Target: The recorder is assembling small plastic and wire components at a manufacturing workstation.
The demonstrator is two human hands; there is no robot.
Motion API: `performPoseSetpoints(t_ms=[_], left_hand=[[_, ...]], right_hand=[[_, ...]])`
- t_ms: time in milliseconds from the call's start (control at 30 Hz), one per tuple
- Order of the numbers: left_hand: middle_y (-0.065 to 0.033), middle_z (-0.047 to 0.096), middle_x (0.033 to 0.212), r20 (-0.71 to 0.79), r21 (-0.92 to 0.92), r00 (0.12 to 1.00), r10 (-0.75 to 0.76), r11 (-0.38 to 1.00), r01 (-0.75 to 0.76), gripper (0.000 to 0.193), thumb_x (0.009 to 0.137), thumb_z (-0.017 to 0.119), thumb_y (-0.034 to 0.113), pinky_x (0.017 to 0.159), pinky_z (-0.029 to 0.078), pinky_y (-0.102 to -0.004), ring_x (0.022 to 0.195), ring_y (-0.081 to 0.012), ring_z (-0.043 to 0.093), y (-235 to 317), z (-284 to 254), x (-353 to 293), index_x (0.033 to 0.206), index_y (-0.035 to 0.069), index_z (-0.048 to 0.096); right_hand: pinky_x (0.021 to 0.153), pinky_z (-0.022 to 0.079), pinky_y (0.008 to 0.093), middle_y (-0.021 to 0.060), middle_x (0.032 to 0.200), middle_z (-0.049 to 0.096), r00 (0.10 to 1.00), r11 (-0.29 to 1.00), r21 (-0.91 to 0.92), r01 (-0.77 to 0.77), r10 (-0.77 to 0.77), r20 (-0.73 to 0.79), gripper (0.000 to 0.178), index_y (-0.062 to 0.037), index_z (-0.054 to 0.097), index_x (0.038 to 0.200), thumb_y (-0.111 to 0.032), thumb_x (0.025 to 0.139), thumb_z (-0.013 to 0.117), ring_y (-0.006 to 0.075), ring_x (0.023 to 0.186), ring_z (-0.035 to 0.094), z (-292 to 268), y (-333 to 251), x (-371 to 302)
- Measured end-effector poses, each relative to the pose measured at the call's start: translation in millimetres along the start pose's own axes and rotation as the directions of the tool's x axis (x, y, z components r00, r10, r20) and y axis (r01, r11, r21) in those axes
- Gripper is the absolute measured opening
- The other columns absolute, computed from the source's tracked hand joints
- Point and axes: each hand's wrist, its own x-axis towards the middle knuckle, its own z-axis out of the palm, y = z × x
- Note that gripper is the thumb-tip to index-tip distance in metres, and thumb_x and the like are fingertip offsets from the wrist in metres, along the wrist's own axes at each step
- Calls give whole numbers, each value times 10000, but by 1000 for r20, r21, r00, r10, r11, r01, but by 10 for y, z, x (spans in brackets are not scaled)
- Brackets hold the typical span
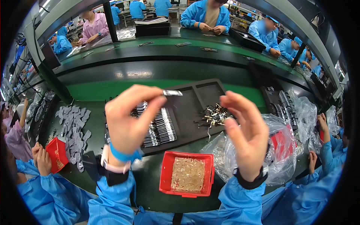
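Over the black tray (183,112), my left hand (131,116) pinches a small flat silver-and-black part (173,92) between thumb and fingertips. Below that hand, rows of slim black-and-silver parts (165,125) lie side by side in the tray, some hidden behind my wrist. My right hand (245,135) hovers near the tray's right side, its thumb and fingers apart and nothing seen between them. Just left of its fingers is a loose heap of small black, white and gold pieces (214,115).
A red bin (163,176) with a tan layer inside stands nearest me. Clear plastic bags (279,165) crowd the right, beside another black tray (279,101). Grey pieces (74,125) are heaped at left. Co-workers sit on both sides and across the conveyor (157,69).
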Motion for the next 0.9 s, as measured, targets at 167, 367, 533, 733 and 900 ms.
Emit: performPoseSetpoints(t_ms=[167, 367, 533, 733, 900], left_hand=[[-140, 618, 786, 242, 396, 966, 88, 900, -181, 81, 765, 619, 17, 654, 486, -332, 713, -283, 616, -867, 253, 189, 838, -15, 637], [-132, 610, 846, 428, 508, 899, -91, 847, -156, 110, 775, 588, 32, 711, 487, -401, 782, -337, 602, -1442, 521, 91, 862, 12, 652], [-140, 639, 847, 513, 500, 844, -156, 854, -146, 122, 774, 592, 46, 745, 495, -396, 797, -333, 613, -1684, 604, 27, 861, 14, 671], [-183, 658, 861, 538, 476, 803, -258, 879, -37, 173, 776, 589, 51, 771, 500, -375, 809, -339, 630, -1656, 546, 31, 919, 16, 681], [-182, 660, 867, 569, 418, 784, -248, 908, -16, 173, 782, 584, 51, 773, 500, -365, 810, -338, 631, -1657, 524, 65, 922, 11, 678]], right_hand=[[950, 388, 329, 145, 1052, 613, 998, 999, 38, -28, 30, -59, 368, 53, 536, 1152, 28, 787, 576, 210, 1033, 572, -192, -77, 25], [910, 408, 320, 147, 1005, 627, 998, 999, 29, -36, 37, -45, 294, 64, 579, 1071, 50, 777, 564, 207, 979, 596, -264, -94, 19], [885, 423, 314, 151, 990, 625, 998, 1000, 14, -26, 27, -63, 240, 69, 604, 1008, 63, 771, 562, 212, 949, 605, -315, -125, 27], [870, 432, 311, 153, 983, 625, 998, 1000, 17, -14, 15, -60, 222, 65, 611, 988, 58, 771, 567, 214, 927, 612, -332, -120, 36], [862, 436, 308, 153, 977, 627, 998, 1000, -4, -4, 3, -59, 208, 63, 617, 976, 50, 774, 572, 210, 918, 615, -344, -108, 36]])
